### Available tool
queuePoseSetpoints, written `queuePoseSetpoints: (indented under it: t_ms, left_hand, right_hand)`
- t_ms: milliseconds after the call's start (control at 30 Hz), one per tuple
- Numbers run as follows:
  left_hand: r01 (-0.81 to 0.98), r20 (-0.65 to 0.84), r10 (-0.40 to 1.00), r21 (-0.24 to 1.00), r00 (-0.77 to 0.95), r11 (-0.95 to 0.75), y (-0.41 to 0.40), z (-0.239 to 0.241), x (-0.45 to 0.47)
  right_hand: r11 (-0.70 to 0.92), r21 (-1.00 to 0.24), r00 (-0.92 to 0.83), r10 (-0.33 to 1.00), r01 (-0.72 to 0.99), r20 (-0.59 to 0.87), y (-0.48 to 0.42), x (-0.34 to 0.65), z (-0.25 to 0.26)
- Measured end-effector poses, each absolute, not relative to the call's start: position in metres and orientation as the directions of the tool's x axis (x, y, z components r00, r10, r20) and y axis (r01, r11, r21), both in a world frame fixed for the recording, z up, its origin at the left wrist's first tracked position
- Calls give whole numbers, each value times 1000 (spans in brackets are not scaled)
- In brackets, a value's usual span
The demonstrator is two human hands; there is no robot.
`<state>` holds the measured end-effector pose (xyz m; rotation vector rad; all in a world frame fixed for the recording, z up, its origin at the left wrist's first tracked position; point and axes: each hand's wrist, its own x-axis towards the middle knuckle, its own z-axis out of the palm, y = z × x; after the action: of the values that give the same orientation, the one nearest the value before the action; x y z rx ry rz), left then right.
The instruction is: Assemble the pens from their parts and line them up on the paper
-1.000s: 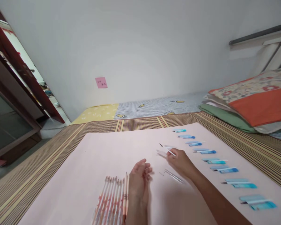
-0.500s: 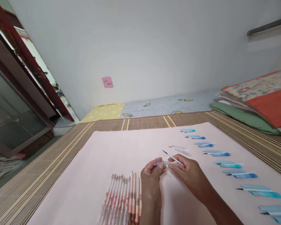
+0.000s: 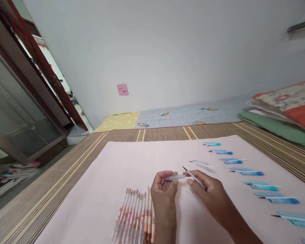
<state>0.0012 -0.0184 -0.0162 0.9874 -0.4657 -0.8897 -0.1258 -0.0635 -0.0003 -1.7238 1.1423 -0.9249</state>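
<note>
My left hand [image 3: 164, 196] is closed on a clear pen barrel [image 3: 175, 177], held level between thumb and fingers. In my right hand [image 3: 210, 190] a thin white pen refill [image 3: 196, 178] slants, its dark tip pointing up and to the left. The fingertips of that hand also meet the right end of the barrel. Just beyond the hands, another white refill [image 3: 199, 164] lies beside clear pen parts [image 3: 208, 168]. Close to my left wrist is a row of patterned pens [image 3: 130, 213] and peach-coloured pens [image 3: 149, 217], partly covered by the forearm.
A pale pink sheet [image 3: 91, 196] covers part of a striped mat [image 3: 66, 189]. Several sets of blue pen parts [image 3: 277, 196] run down its right side. Folded cloths [image 3: 282, 127] lie at the far right. A wall [image 3: 167, 51] with a pink note [image 3: 122, 89] stands behind.
The view has shifted, so the surroundings sit further right. My left hand has turned a little, showing more of the barrel. Both hands keep hold of their pen parts.
</note>
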Motion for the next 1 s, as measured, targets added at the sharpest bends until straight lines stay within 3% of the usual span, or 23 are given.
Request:
queuePoseSetpoints:
  t_ms: [200,467,833,1000]
  left_hand:
    - [351,6,-822,902,570,250,-15,-15,4]
    - [329,57,-855,908,515,259,-15,-18,-2]
    - [423,34,-868,863,495,276,-16,-17,-2]
    - [554,-49,-884,794,466,248,-16,-15,-4]
  right_hand:
    - [-192,-952,273,-954,-238,124,-59,-121,2]
    - [8,-994,265,-964,-106,-36,-65,-120,-15]
    - [2,-997,240,-970,-76,-20,-64,-121,-11]
    - [9,-998,242,-970,-68,-25,-61,-119,-7]
